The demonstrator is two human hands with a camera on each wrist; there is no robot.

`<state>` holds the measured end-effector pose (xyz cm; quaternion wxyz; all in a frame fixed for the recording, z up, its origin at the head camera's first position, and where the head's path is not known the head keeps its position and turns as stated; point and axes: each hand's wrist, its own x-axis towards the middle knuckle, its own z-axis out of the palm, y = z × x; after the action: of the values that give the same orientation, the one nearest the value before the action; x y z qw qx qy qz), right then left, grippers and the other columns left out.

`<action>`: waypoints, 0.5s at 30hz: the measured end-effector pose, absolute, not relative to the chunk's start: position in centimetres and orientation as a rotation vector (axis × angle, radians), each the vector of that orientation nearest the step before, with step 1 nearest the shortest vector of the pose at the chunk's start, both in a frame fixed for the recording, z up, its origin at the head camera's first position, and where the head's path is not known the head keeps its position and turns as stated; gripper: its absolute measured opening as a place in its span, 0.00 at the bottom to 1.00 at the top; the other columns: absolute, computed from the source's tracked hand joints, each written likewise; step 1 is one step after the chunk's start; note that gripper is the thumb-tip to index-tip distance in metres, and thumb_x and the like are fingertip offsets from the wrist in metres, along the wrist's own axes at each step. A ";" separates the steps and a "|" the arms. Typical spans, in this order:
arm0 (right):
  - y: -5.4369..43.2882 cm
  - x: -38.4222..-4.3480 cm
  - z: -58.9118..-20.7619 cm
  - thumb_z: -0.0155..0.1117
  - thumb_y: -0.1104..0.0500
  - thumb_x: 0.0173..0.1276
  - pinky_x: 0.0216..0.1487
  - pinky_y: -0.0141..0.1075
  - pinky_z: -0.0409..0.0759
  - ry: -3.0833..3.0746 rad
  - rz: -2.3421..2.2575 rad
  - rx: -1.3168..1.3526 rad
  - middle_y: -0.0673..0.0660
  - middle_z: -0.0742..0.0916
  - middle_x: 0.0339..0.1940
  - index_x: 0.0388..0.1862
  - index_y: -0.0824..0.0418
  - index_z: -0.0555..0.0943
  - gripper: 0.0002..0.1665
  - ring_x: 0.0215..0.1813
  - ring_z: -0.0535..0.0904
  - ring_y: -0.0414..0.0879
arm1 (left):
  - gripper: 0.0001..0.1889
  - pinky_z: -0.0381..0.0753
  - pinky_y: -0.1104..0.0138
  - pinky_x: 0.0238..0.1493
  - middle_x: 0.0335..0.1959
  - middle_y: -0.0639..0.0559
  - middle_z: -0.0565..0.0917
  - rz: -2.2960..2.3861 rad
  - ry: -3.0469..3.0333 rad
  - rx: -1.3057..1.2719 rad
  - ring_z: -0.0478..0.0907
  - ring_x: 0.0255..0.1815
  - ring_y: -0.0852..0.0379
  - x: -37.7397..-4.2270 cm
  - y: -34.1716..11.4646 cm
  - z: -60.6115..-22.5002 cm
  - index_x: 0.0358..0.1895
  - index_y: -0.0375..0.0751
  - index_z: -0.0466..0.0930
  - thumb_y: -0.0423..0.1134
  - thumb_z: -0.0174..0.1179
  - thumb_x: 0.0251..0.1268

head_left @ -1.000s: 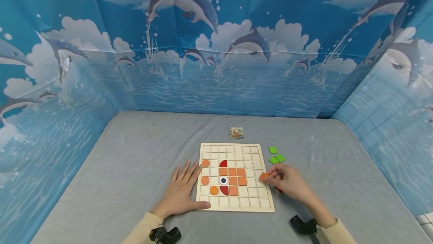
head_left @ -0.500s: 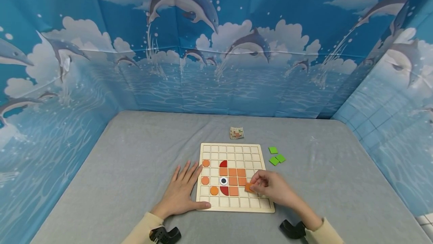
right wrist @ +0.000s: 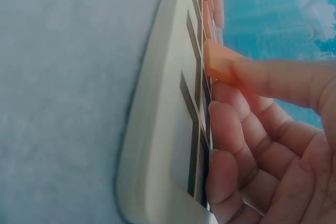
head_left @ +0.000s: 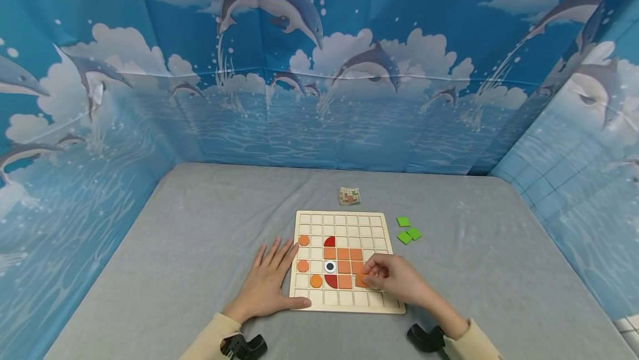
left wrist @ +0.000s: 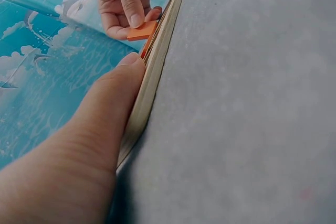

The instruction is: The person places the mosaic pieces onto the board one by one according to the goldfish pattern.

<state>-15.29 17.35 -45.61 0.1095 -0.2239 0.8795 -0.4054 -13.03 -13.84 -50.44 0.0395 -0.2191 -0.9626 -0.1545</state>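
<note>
A pale wooden grid board [head_left: 369,300] lies on the grey table, with orange square tiles [head_left: 343,267], orange discs [head_left: 316,281], red quarter-round pieces [head_left: 331,280] and a black-and-white eye disc [head_left: 330,266] set in its cells. My right hand [head_left: 396,279] pinches an orange square tile [right wrist: 223,61] between thumb and fingers, over the cell right of the lowest orange square. In the right wrist view that tile is tilted against the board. The left hand [head_left: 269,279] lies spread at the board's left edge, its thumb [left wrist: 113,90] resting on the near left corner.
Several green square tiles [head_left: 404,237] lie on the table right of the board. A small patterned card [head_left: 349,196] sits behind it. Blue dolphin-printed cloth [head_left: 319,127] hangs around the table's back and sides.
My right hand has carried the orange tile leftward from the board's right edge to the cell beside the lower orange square. The left hand has stayed in place.
</note>
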 end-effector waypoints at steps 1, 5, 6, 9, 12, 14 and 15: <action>17.3 -15.3 -45.6 0.70 0.60 0.61 0.23 0.30 0.71 2.584 -1.190 -0.656 0.46 0.79 0.24 0.30 0.56 0.80 0.05 0.25 0.72 0.38 | 0.62 0.31 0.51 0.70 0.76 0.50 0.48 -0.475 -2.950 -0.672 0.36 0.76 0.48 -13.0 -13.8 -50.5 0.77 0.47 0.45 0.84 0.46 0.41; 17.2 -15.3 -45.7 0.69 0.60 0.61 0.23 0.30 0.71 2.584 -1.180 -0.661 0.46 0.79 0.24 0.30 0.55 0.80 0.05 0.24 0.72 0.38 | 0.62 0.31 0.51 0.70 0.76 0.50 0.48 -0.467 -2.947 -0.670 0.36 0.76 0.49 -13.0 -13.9 -50.6 0.77 0.47 0.45 0.84 0.46 0.41; 17.2 -15.3 -45.7 0.69 0.60 0.62 0.23 0.30 0.71 2.582 -1.180 -0.668 0.46 0.79 0.24 0.30 0.55 0.80 0.05 0.24 0.72 0.38 | 0.62 0.31 0.51 0.70 0.76 0.50 0.48 -0.465 -2.946 -0.670 0.36 0.76 0.49 -13.1 -13.9 -50.6 0.77 0.47 0.45 0.84 0.46 0.41; 17.1 -15.3 -45.7 0.69 0.60 0.62 0.23 0.31 0.71 2.577 -1.183 -0.686 0.46 0.79 0.24 0.30 0.56 0.81 0.04 0.24 0.71 0.38 | 0.62 0.31 0.51 0.70 0.76 0.50 0.48 -0.458 -2.940 -0.674 0.36 0.76 0.49 -13.1 -13.9 -50.7 0.77 0.47 0.45 0.84 0.45 0.41; 17.1 -15.3 -45.8 0.70 0.59 0.61 0.23 0.30 0.70 2.584 -1.182 -0.693 0.46 0.79 0.24 0.30 0.58 0.82 0.05 0.23 0.71 0.38 | 0.62 0.32 0.51 0.70 0.76 0.50 0.49 -0.454 -2.928 -0.682 0.36 0.76 0.48 -13.1 -13.9 -50.7 0.77 0.47 0.45 0.84 0.45 0.42; 17.0 -15.3 -45.9 0.70 0.59 0.60 0.23 0.30 0.70 2.595 -1.174 -0.696 0.45 0.79 0.23 0.30 0.57 0.82 0.05 0.23 0.71 0.38 | 0.61 0.32 0.50 0.70 0.76 0.49 0.49 -0.449 -2.920 -0.688 0.37 0.75 0.48 -13.1 -13.9 -50.7 0.77 0.46 0.46 0.84 0.45 0.42; 17.0 -15.3 -45.9 0.71 0.59 0.60 0.23 0.30 0.69 2.600 -1.171 -0.697 0.45 0.79 0.23 0.30 0.57 0.82 0.05 0.23 0.71 0.38 | 0.61 0.32 0.50 0.70 0.76 0.49 0.49 -0.449 -2.917 -0.689 0.37 0.75 0.47 -13.1 -13.9 -50.7 0.77 0.46 0.46 0.84 0.45 0.42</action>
<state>-15.32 17.02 -45.89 0.1030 -0.2362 0.8810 -0.3969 -13.10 -13.94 -50.69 0.0554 -0.2270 -0.9610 -0.1478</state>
